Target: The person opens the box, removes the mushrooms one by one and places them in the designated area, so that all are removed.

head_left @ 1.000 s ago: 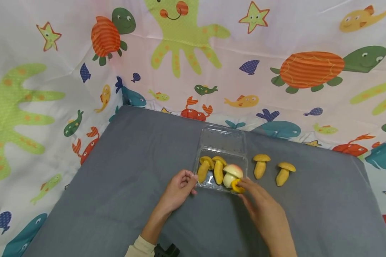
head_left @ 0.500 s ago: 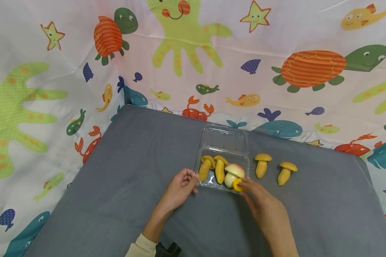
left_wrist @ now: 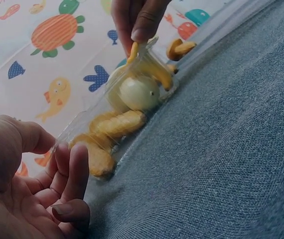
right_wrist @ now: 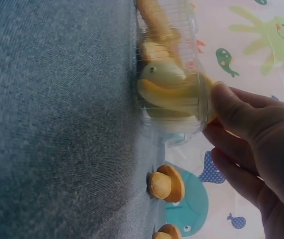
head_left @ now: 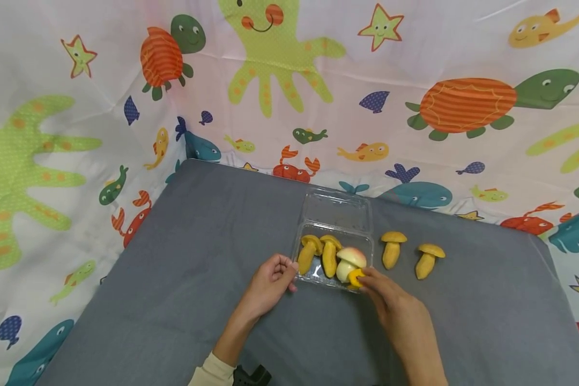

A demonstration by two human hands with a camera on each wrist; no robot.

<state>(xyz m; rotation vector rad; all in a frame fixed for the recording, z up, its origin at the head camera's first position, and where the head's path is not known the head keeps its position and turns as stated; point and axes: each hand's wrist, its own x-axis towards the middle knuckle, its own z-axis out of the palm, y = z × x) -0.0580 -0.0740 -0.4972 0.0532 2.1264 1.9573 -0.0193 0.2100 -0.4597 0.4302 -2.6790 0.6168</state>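
A clear plastic clamshell box (head_left: 338, 230) lies on the grey cloth with its lid folded back. My left hand (head_left: 269, 287) pinches the box's front left corner between thumb and fingers, as the left wrist view shows. Two tan toy mushrooms (head_left: 309, 254) and a cream toy mushroom with a reddish cap (head_left: 351, 260) lie inside. My right hand (head_left: 398, 311) pinches a bright yellow curved toy piece (head_left: 355, 277) at the box's front right corner. Through the clear wall in the right wrist view, its lower part (right_wrist: 169, 95) sits inside, beside the cream mushroom.
Two more tan toy mushrooms, one nearer the box (head_left: 391, 250) and one farther right (head_left: 428, 260), lie on the grey cloth (head_left: 198, 241). A curtain (head_left: 338, 69) printed with sea animals rises behind and at the left.
The yellow piece has tilted slightly in my right hand's pinch; its ring-like opening shows less now. My left hand stays on the box corner, and the mushrooms keep their places.
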